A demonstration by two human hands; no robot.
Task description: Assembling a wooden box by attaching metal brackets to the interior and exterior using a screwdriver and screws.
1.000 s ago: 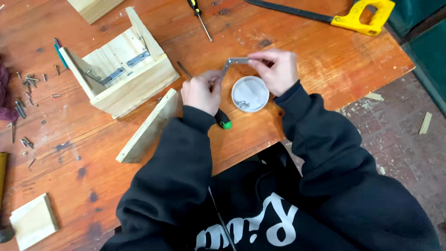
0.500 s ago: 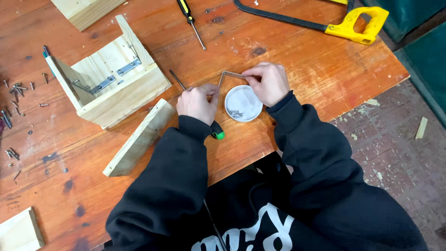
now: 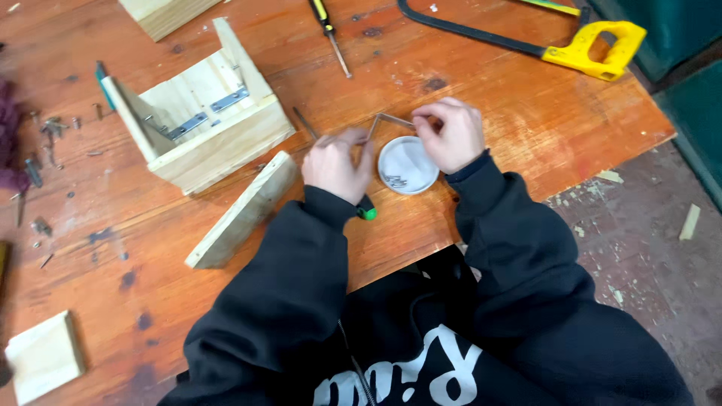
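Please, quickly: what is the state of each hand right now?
Left hand: closed, pinching one end of the metal corner bracket.
Right hand: closed, pinching the bracket's other end.

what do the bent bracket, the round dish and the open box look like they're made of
Bracket: thin grey strip bent to a corner, probably metal, held by the left hand and right hand. Dish: smooth white, likely plastic, though that is uncertain. Box: pale bare wood with visible grain, unpainted.
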